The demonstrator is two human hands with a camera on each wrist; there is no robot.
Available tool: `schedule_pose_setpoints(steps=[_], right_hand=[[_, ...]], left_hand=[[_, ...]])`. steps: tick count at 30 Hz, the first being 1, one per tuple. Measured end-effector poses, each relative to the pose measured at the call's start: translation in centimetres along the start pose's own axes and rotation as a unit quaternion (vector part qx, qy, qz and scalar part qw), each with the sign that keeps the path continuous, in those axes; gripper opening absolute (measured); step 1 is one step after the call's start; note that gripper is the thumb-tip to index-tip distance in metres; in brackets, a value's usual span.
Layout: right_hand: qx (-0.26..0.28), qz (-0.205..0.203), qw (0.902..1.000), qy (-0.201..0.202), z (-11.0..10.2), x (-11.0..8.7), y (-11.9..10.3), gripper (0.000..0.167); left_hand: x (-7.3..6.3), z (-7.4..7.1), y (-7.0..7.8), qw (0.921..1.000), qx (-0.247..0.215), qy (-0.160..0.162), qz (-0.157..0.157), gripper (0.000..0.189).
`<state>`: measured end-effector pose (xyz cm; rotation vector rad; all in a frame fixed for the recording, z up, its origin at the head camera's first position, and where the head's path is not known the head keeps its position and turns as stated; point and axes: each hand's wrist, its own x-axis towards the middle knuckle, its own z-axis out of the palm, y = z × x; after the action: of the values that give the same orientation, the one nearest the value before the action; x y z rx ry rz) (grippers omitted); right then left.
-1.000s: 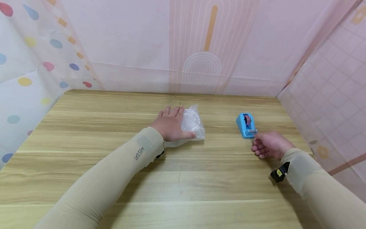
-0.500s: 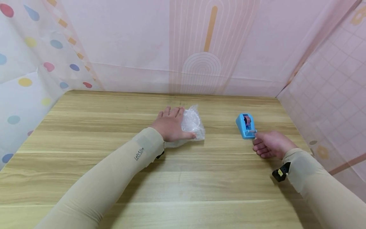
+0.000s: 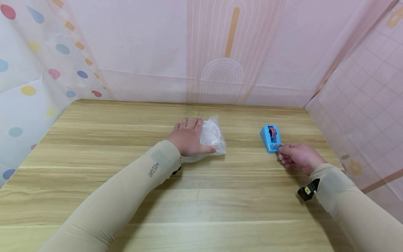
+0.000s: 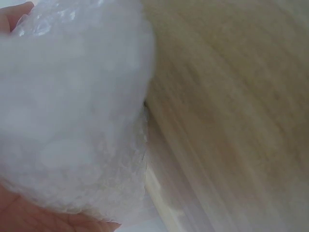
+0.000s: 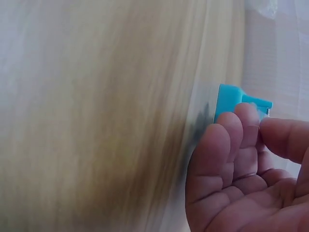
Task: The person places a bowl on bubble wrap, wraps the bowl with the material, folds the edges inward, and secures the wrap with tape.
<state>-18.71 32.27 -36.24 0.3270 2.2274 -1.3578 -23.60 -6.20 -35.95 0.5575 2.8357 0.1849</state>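
My left hand (image 3: 187, 137) lies over a bubble-wrapped bundle (image 3: 212, 133), its fingers straight and its thumb spread across the near side. In the left wrist view the crinkled bubble wrap (image 4: 77, 116) fills the left half, with bits of the hand at its edges; what is inside cannot be seen. At the right, a light-blue tape dispenser (image 3: 268, 140) carries a pinkish roll (image 3: 272, 132). Against its cutter end, my right hand (image 3: 299, 157) pinches the tape's end between thumb and forefinger, the other fingers curled. The right wrist view shows the dispenser (image 5: 228, 102) partly behind the fingertips.
Both things stand on a wood-grain table (image 3: 195, 196). Patterned cloth (image 3: 151, 45) hangs along its back and both sides. A small black camera (image 3: 308, 190) sits on the right wrist.
The right hand has shifted slightly at the dispenser's cutter end, its thumb and fingers closing up there. The left hand, bundle and dispenser look unmoved.
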Motion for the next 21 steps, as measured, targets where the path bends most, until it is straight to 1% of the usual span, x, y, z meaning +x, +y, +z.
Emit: schedule_pose_setpoints(steps=[4, 10, 21], right_hand=[[-0.005, -0.001, 0.9999, 0.013, 0.16, 0.14, -0.01, 0.027], [-0.018, 0.003, 0.9995, 0.027, 0.32, 0.30, -0.03, 0.033], [-0.063, -0.003, 0.9967, 0.051, 0.58, 0.30, -0.29, 0.035]], left_hand=[[-0.08, -0.03, 0.02, 1.0000, 0.002, 0.000, 0.001, 0.130], [-0.07, -0.02, 0.03, 1.0000, 0.005, -0.005, -0.001, 0.131], [0.16, -0.04, -0.04, 1.0000, 0.003, -0.008, -0.001, 0.129]])
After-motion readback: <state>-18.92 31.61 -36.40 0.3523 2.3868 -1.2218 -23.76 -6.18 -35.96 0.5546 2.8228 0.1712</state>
